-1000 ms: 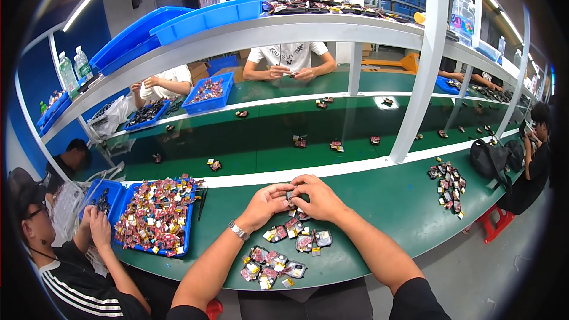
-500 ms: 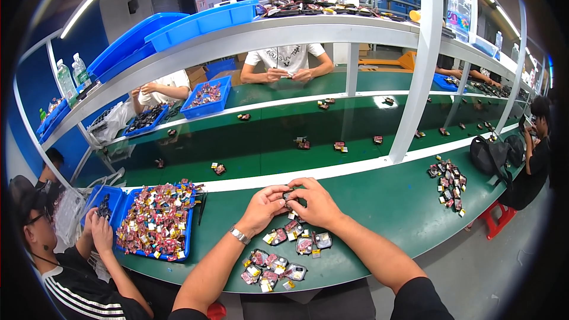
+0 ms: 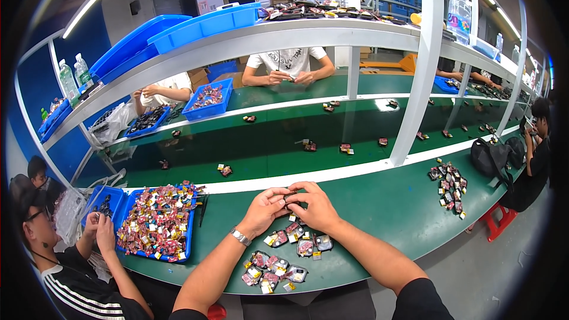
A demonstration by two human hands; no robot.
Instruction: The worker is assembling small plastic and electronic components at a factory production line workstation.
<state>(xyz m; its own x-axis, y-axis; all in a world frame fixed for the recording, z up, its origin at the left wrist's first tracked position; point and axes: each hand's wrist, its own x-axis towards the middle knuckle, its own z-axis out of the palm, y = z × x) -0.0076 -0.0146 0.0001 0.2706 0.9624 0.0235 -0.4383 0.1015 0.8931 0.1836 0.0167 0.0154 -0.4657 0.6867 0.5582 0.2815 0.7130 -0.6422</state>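
Observation:
Over the near edge strip of the green bench, both of my hands meet around a small dark housing (image 3: 290,199), mostly covered by the fingers. My left hand (image 3: 262,211), with a metal watch band at its wrist, grips it from the left. My right hand (image 3: 316,206) pinches it from the right. Just below the hands lies a group of small black housings (image 3: 305,245) with red circuit boards and silver-yellow battery cells. A second cluster of the same assemblies (image 3: 274,268) sits closer to the bench's front edge.
Left of my forearm stands a blue tray (image 3: 190,234) heaped with red boards and cells; black tweezers (image 3: 203,210) lie beside it. A co-worker (image 3: 77,272) sits at left. More assemblies (image 3: 448,185) lie at right. Beyond a white rail, a green belt (image 3: 267,163) carries scattered assemblies under a shelf (image 3: 379,37).
Assemblies on the belt have shifted slightly to the right. My hands stay together on the dark housing with small finger movements. At left, another person's head has come into fuller view.

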